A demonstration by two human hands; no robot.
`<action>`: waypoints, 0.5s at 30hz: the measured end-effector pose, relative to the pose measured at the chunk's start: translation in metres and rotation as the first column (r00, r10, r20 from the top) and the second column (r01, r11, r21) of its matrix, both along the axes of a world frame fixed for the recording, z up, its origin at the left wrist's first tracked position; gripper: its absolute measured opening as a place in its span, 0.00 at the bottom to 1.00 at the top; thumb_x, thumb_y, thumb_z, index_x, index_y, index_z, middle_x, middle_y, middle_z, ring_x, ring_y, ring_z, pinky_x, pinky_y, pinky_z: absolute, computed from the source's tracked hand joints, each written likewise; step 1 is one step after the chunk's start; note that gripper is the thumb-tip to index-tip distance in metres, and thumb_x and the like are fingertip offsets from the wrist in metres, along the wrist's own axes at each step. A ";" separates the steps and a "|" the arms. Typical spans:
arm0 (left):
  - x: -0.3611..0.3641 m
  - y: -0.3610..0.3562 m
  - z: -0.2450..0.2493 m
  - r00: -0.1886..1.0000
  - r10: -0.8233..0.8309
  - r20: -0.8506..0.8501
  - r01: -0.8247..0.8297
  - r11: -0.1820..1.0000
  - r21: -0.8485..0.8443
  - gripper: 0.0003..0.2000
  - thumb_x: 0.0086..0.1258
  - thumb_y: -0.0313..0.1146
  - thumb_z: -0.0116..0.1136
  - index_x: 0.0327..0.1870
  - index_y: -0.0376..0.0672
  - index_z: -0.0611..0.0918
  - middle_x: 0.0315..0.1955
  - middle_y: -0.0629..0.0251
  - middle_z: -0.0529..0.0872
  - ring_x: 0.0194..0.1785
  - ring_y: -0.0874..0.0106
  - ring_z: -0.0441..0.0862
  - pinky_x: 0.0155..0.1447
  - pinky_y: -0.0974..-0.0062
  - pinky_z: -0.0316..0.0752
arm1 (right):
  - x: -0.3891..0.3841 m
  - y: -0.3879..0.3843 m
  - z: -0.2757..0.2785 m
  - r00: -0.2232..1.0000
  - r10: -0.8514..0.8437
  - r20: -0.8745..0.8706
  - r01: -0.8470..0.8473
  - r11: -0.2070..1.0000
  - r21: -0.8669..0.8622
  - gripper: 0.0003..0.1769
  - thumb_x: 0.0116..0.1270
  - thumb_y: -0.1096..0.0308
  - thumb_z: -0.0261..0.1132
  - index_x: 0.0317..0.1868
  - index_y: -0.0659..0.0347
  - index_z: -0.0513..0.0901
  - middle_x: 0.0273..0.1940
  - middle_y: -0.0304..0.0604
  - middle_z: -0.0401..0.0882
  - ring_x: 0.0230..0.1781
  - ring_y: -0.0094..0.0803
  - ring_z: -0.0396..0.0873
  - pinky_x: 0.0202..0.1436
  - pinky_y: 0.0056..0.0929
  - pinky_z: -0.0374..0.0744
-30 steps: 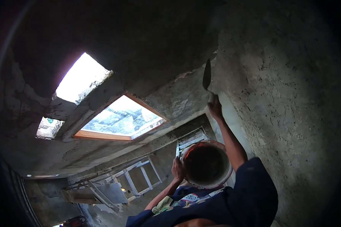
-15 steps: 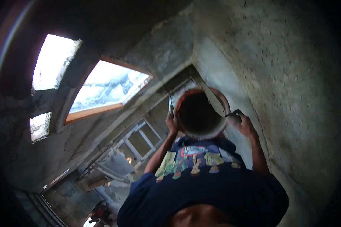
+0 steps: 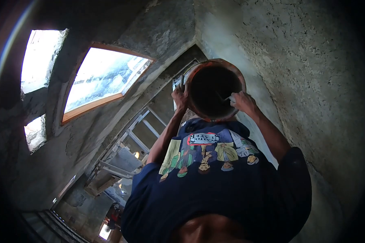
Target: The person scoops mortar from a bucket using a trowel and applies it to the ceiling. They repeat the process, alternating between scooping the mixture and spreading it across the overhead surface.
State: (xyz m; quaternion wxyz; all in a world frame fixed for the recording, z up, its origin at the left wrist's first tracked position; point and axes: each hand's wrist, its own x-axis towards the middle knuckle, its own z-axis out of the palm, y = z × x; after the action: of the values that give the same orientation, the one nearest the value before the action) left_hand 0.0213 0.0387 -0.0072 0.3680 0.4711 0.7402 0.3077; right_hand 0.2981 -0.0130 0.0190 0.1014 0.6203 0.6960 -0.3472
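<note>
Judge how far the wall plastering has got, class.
Done: the grey plastered wall on the right carries a rough coat. In hand: the left hand steadies the round orange-rimmed bucket, and the right hand reaches into it. Left: that coat looks unsmoothed; how much remains is unclear.

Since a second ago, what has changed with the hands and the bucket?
The right hand brought the trowel down from the wall and dipped it into the bucket, keeping its grip. The left hand stayed clamped on the bucket's rim, and nothing was let go.
</note>
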 end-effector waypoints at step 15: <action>0.017 0.004 0.008 0.999 0.038 0.026 -0.037 0.998 -0.048 0.24 0.62 0.51 0.57 0.23 0.33 0.73 0.13 0.63 0.69 0.21 0.74 0.63 0.27 0.69 0.63 | 0.028 0.013 -0.005 0.926 0.057 -0.374 -0.128 0.977 -0.168 0.26 0.48 0.56 0.69 0.45 0.64 0.79 0.40 0.59 0.79 0.45 0.51 0.77 0.51 0.39 0.75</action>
State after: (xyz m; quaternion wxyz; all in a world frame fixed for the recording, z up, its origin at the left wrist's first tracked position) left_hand 0.0384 0.0432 0.0011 0.3832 0.4442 0.7510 0.3032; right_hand 0.3257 0.0003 0.0140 0.0446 0.4984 0.6950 -0.5164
